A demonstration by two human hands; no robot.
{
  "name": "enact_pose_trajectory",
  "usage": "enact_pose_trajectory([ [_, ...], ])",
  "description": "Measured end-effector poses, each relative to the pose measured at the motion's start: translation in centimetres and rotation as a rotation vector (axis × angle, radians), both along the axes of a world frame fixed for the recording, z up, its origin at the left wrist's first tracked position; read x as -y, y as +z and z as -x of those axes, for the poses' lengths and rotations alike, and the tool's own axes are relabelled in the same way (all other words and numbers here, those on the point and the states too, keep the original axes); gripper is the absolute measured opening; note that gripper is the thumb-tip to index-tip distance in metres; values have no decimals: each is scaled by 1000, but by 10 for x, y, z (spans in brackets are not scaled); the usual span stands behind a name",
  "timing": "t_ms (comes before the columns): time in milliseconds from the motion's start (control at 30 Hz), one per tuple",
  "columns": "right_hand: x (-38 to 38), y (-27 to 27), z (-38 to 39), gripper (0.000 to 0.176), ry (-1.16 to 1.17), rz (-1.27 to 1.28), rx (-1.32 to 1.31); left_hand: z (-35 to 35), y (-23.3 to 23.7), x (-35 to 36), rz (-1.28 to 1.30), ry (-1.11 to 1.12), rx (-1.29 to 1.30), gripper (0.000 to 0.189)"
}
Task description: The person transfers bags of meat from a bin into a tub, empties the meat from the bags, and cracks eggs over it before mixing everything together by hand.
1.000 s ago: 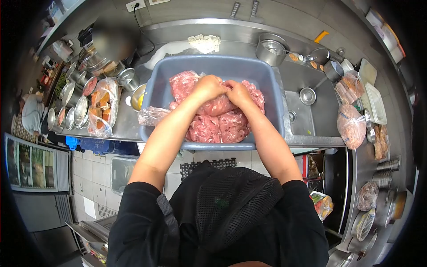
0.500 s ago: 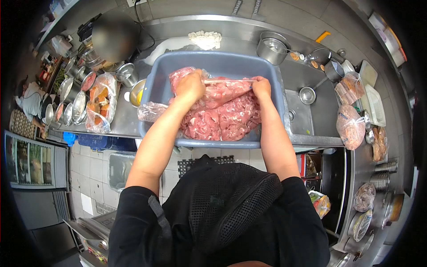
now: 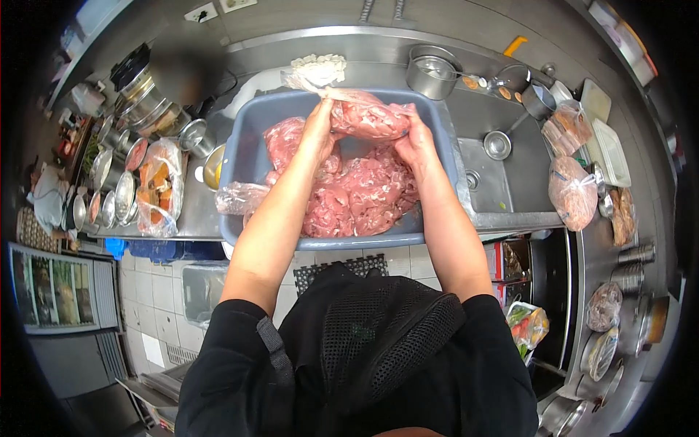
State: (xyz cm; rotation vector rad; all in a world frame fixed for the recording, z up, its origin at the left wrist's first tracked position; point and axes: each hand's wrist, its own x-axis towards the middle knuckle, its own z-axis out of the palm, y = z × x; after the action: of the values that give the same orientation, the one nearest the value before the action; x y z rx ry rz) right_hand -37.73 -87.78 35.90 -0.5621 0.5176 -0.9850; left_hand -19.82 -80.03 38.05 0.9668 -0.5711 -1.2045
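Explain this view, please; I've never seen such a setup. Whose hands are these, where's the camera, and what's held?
No machine here: a person works bare-handed, and the single camera, worn on the head, looks forward and down. The left hand and right hand hold a clear bag of meat over a grey-blue tub. More raw meat lies piled inside. The tub sits on a metal counter; to its right is a sink with a ladle in it.
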Motion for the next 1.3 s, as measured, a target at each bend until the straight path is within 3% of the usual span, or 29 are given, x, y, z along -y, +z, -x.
enact_pose_trajectory([
  [67,2,-8,4,49,5,-75,-78,7,-3,13,69,18,67,42],
  [133,-2,-5,3,47,134,-191,-407,16,-3,23,224,82,192,30],
  [200,2,-14,-2,48,138,-191,-415,30,3,29,261,65,155,26],
  [300,5,-17,-4,36,46,-159,-218,42,16,32,235,40,143,26],
  [400,10,-17,-3,35,-108,-94,-33,41,23,42,227,9,93,25],
  [500,13,-17,0,38,-133,-37,46,32,37,51,106,-272,235,21],
  [533,14,-16,1,37,-132,-15,79,28,37,55,111,-265,234,21],
  [600,16,-17,3,37,-147,13,98,21,41,61,-93,-261,784,22],
  [633,14,-13,5,37,-85,27,96,18,45,61,-155,-299,859,21],
  [800,12,-9,6,39,-104,158,-66,14,11,74,-149,-240,890,19],
  [867,14,-8,5,39,-90,179,-37,11,-2,85,-13,-158,732,19],
  [933,15,-11,1,39,-129,155,-78,17,22,72,-10,-142,696,19],
  [1000,10,-5,1,38,-151,127,-131,18,43,65,26,-150,355,22],
  [1100,8,-2,2,38,-291,206,-305,10,67,56,88,-101,252,21],
  [1167,9,-2,5,40,-206,175,-579,3,77,47,88,-64,209,24],
  [1200,9,-2,5,40,-197,177,-578,-5,78,42,87,-55,210,24],
  [1267,5,-6,2,42,86,183,-595,-25,79,29,91,-247,309,27],
  [1300,-1,-1,-2,37,149,196,-518,-27,81,20,105,-174,396,31],
])
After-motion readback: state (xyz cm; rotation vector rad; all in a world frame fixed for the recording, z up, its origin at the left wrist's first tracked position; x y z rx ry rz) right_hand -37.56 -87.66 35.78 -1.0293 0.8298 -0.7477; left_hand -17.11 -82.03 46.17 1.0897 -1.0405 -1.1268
